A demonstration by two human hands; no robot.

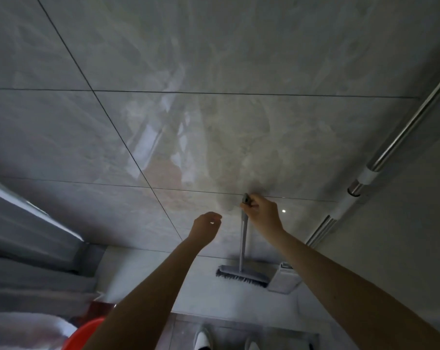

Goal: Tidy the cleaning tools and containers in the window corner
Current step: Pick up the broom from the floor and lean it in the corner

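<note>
A: What's the right hand (260, 210) doing?

B: It grips the top end of the scrubbing brush (243, 248), fingers curled round the handle against the tiled wall (214, 97). The brush hangs straight down from that grip, its bristle head just above the ledge.

A: And the left hand (206, 227)?

B: Just beside the brush handle, fingers loosely curled, holding nothing.

A: How will it handle?

B: Probably light and stiff; the slim handle looks smooth, so hold it near the top. A white container (284, 277) stands touching the brush head's right end, and a steel rail (410, 125) runs well right of the brush.
</note>
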